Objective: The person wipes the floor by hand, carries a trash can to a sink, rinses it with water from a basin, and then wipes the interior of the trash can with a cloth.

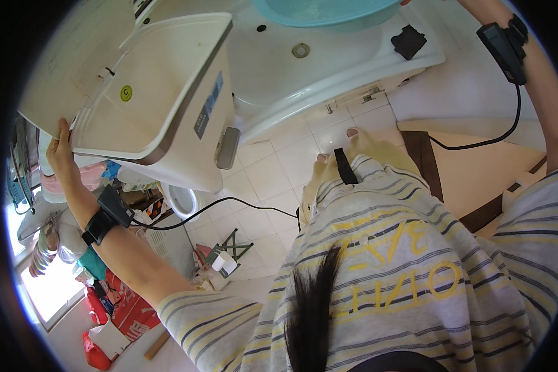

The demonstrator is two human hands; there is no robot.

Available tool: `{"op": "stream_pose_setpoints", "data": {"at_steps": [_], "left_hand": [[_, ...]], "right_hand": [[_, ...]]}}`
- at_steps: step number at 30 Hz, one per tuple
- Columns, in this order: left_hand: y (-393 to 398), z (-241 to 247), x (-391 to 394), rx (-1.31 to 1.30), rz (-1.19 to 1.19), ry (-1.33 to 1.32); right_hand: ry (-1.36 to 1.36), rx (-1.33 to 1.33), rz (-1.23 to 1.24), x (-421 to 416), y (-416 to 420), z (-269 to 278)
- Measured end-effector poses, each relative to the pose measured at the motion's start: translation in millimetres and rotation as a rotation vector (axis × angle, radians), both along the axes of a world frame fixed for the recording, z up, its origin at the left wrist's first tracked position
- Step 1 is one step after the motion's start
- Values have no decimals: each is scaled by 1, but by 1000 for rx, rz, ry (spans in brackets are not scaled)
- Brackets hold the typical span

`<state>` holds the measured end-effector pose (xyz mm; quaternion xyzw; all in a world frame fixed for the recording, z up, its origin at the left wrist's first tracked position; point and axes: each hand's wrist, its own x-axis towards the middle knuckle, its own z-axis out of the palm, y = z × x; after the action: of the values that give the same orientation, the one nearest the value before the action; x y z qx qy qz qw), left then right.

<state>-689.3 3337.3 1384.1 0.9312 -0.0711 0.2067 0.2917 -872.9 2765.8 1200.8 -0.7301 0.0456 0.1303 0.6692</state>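
Note:
My left hand [61,151] grips the near left corner of a white plastic storage bin [181,162], its thumb up along the raised lid [69,60]. The bin is tilted so its inside faces me; a round yellow-green sticker shows on the inner wall and no contents are visible. A grey latch [228,148] sits on its front. My right forearm [539,97] reaches up at the right; its hand is almost wholly cut off by the top edge, with perhaps a fingertip beside a light-blue basin [325,18]. What that hand does is hidden.
A white sink [279,79] with a drain lies ahead, a dark folded cloth [408,43] on its right rim. A folding stool [235,251] stands on the tiled floor [269,172]. Bags [132,302] crowd the left side. A beige-and-brown panel [474,172] is at the right.

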Motion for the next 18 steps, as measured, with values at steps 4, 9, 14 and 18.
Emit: {"op": "stream_pose_setpoints", "data": {"at_steps": [4,9,14,18], "left_hand": [[22,-12,13,-139,23,-18],[16,-10,7,-66,110,23],[-4,-5,-9,-24,127,-32],[-12,-6,-9,1,91,-71]], "right_hand": [[9,14,-2,-1,-9,-9],[-4,12,-2,-4,-16,-9],[-35,-19,23,-2,-11,2],[-81,-80,54,0,-3,22]]}}
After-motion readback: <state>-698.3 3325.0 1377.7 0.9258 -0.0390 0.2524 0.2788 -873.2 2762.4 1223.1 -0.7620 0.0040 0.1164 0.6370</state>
